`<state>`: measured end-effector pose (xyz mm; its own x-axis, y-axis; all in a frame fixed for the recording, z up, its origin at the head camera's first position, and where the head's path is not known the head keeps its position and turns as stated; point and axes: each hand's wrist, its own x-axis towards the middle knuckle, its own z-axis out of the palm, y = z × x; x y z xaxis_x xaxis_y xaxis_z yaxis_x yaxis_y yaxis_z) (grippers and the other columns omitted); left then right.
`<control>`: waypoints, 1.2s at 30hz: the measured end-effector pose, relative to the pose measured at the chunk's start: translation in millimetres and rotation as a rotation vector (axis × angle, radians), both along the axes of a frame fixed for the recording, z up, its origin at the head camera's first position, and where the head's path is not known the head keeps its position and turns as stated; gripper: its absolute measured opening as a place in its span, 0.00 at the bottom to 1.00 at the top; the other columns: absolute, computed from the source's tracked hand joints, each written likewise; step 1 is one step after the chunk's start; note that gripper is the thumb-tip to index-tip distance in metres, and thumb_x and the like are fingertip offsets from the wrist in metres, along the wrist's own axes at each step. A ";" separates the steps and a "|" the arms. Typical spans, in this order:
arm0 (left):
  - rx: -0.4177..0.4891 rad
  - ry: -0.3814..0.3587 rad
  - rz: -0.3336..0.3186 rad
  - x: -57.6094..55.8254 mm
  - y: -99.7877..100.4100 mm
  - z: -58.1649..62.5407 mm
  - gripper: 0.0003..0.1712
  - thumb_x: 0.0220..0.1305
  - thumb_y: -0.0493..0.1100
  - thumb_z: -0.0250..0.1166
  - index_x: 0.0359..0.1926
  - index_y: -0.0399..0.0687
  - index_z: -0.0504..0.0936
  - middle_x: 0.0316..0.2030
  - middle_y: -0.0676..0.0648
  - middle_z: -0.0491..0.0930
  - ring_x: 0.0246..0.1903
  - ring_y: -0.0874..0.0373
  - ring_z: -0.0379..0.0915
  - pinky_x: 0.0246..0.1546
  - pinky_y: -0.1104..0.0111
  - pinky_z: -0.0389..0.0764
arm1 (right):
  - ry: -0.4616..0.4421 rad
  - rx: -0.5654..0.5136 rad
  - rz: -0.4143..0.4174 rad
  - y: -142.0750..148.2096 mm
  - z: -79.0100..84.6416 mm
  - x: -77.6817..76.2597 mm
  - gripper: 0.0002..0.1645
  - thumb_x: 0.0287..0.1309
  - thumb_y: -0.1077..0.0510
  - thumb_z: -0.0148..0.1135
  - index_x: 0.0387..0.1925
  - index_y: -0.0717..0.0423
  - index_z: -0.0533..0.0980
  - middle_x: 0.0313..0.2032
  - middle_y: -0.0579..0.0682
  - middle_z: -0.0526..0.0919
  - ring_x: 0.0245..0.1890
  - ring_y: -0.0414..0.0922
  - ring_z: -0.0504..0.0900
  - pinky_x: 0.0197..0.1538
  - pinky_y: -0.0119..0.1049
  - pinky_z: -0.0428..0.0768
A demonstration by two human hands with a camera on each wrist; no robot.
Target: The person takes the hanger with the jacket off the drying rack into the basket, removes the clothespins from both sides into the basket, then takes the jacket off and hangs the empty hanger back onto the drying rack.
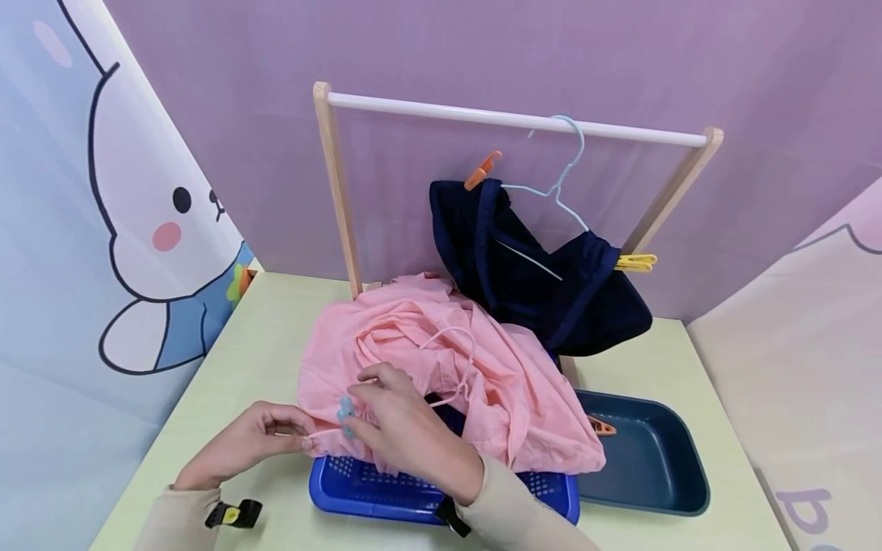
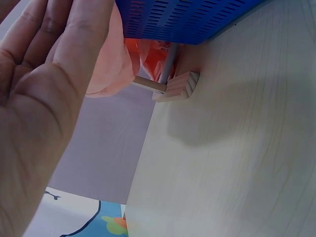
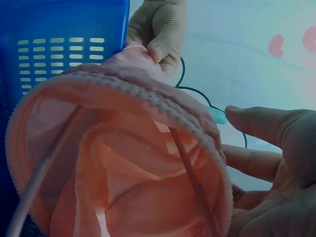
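Note:
A pink garment [image 1: 413,306] with a gathered, elastic-edged opening [image 3: 163,106] lies heaped over the blue basket [image 1: 386,497]. A pink hanger [image 1: 468,360] stands out of its folds, and two of its rods run into the opening in the right wrist view. My left hand [image 1: 258,436] pinches the garment's near-left edge between thumb and fingers. A light blue clothespin [image 1: 346,417] sits at that edge. My right hand [image 1: 406,421] has its thumb tip right at the clothespin, with the other fingers spread beside the cloth [image 3: 266,168].
Behind, a wooden rack with a white rod [image 1: 482,115] carries a light blue hanger [image 1: 568,164] with a dark navy garment [image 1: 530,283]. An orange clothespin [image 1: 482,171] and a yellow clothespin [image 1: 635,263] are on it. A dark teal tray [image 1: 648,459] stands right, holding an orange clothespin [image 1: 602,426].

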<state>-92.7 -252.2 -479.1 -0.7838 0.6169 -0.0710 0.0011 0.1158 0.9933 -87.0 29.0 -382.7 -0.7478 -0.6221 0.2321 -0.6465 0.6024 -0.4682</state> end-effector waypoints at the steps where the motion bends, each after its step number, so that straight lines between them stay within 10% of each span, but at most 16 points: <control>1: 0.000 0.000 0.000 0.0 0.0 -0.1 0.08 0.69 0.32 0.63 0.47 0.35 0.84 0.41 0.40 0.86 0.40 0.52 0.84 0.44 0.54 0.85 | 0.013 0.003 0.003 -0.9 -0.8 -0.8 0.11 0.67 0.50 0.65 0.46 0.51 0.84 0.55 0.50 0.77 0.58 0.43 0.72 0.61 0.32 0.72; 36: 0.023 0.013 0.002 -1.1 -0.3 -3.2 0.08 0.68 0.30 0.62 0.46 0.35 0.84 0.40 0.40 0.86 0.39 0.51 0.85 0.43 0.52 0.85 | 0.103 -0.195 0.035 -3.6 -1.0 4.5 0.05 0.68 0.59 0.63 0.37 0.52 0.83 0.53 0.53 0.74 0.56 0.45 0.71 0.59 0.35 0.74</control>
<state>-93.8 -252.5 -482.3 -0.7859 0.6166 -0.0464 0.0138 0.0925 0.9956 -82.4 25.3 -383.7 -0.6923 -0.5832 0.4249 -0.7161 0.4829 -0.5040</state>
